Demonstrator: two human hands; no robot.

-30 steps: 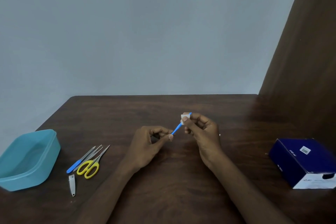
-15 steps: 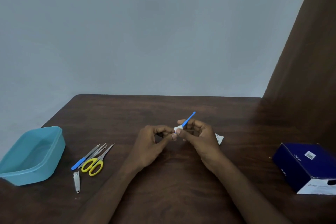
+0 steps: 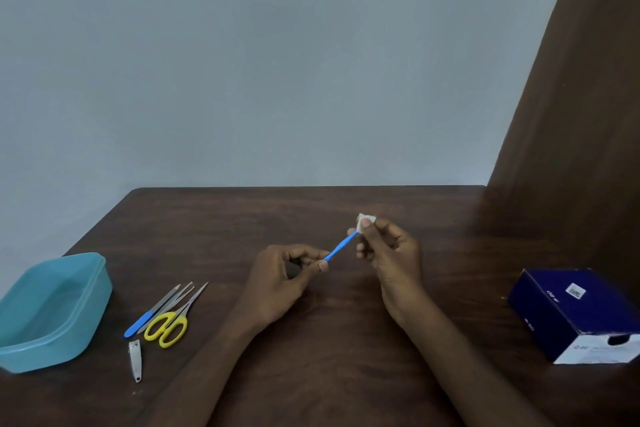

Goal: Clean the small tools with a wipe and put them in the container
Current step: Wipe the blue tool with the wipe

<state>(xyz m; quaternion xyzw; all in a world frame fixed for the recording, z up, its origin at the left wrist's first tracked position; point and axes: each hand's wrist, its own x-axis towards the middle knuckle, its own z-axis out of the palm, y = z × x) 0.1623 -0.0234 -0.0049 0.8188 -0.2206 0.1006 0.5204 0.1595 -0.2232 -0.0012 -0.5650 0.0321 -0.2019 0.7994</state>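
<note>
My left hand (image 3: 280, 282) pinches the near end of a thin blue-handled tool (image 3: 339, 248) above the table's middle. My right hand (image 3: 389, 253) pinches a small white wipe (image 3: 364, 221) around the tool's far tip, which is hidden inside the wipe. At the left lie a blue-handled file (image 3: 147, 314), yellow-handled scissors (image 3: 169, 324), a thin metal tool (image 3: 180, 295) between them and a nail clipper (image 3: 135, 359). The teal container (image 3: 86, 288) stands at the far left, open, with nothing visible inside.
A dark blue and white box (image 3: 575, 315) sits at the table's right side. A brown wooden panel (image 3: 571, 114) rises at the right. The dark wooden table (image 3: 242, 218) ends at a grey wall behind.
My right hand slid the wipe from the tool's near end, beside my left fingers, out to the far tip. The left hand kept its pinch.
</note>
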